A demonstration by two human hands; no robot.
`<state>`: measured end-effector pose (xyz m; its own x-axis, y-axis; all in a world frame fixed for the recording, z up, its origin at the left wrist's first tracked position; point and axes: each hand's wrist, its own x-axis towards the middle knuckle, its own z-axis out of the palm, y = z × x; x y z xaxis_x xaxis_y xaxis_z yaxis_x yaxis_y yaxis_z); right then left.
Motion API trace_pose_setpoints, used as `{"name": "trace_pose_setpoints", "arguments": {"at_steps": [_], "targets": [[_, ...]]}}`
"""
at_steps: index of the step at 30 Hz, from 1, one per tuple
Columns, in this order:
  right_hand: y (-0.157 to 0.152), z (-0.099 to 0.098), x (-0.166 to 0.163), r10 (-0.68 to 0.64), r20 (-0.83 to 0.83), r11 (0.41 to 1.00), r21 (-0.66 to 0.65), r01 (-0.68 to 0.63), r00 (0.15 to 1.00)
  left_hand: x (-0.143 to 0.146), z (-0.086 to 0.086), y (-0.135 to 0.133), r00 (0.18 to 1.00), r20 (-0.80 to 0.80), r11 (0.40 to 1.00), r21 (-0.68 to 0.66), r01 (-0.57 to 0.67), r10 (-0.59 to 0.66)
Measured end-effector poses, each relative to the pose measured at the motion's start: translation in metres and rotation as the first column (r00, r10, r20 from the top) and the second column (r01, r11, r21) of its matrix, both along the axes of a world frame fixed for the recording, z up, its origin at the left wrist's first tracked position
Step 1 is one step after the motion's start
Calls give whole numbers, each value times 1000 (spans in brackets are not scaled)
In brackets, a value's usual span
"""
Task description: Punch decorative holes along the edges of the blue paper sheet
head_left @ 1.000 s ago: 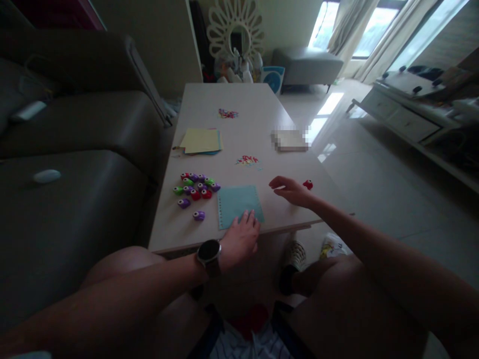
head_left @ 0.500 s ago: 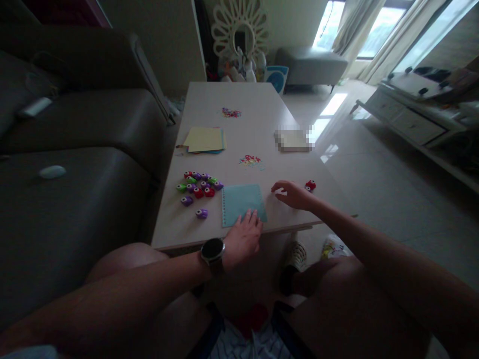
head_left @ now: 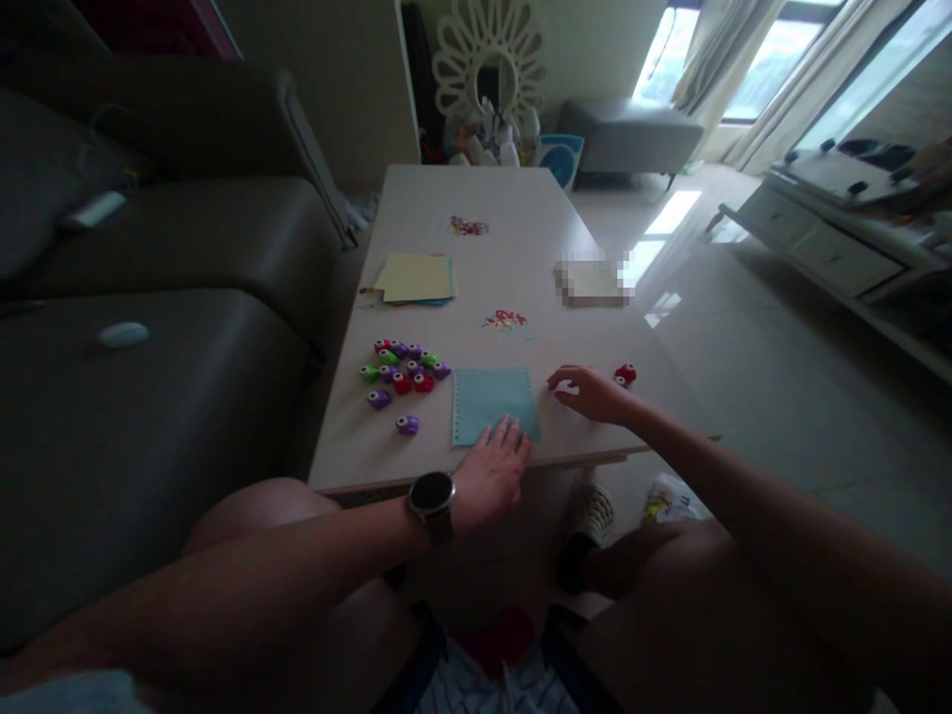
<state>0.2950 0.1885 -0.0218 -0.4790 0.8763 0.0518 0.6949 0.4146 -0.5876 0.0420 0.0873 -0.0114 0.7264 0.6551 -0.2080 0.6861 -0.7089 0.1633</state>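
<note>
A light blue sheet (head_left: 491, 397) with a row of holes along its left side lies at the table's near edge. My left hand (head_left: 495, 461), wearing a watch on its wrist, rests with fingers laid out over the sheet's lower right part. Just right of the sheet, my right hand (head_left: 587, 392) is low over the table. Its fingers are bent, a gap shows between thumb and fingers, and I see nothing held. Beyond that hand sit small red figures (head_left: 626, 374) with white eyes. Left of the sheet stand several purple, red and green figures (head_left: 403, 382).
Small colourful pieces lie in a near pile (head_left: 507, 319) and a far pile (head_left: 468, 226). A stack of coloured paper (head_left: 417, 278) is at the table's left, and a blurred-out pale object (head_left: 593, 284) at its right. A sofa (head_left: 171, 416) flanks the left side.
The whole view has shifted slightly, so things appear a little further right. Both hands stay in nearly the same places relative to the sheet.
</note>
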Motion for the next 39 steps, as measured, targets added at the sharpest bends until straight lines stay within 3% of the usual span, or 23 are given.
{"name": "trace_pose_setpoints", "arguments": {"at_steps": [13,28,32,35,39], "targets": [[0,-2,1,13,-8,1000,-10,-13,1000,0,5,9,999,-21,999,-17,-28,28],[-1,-1,1,21,-23,1000,-15,-22,1000,-15,40,37,990,33,991,19,-135,135],[-1,0,3,23,-16,1000,-16,-23,1000,-32,52,55,990,47,990,40,-138,136],[-1,-1,5,29,-21,999,-23,-29,999,-53,63,76,984,22,984,-16,-178,178],[-1,0,5,7,-28,1000,-18,-8,1000,-81,63,96,958,-140,961,-86,-262,249]]}}
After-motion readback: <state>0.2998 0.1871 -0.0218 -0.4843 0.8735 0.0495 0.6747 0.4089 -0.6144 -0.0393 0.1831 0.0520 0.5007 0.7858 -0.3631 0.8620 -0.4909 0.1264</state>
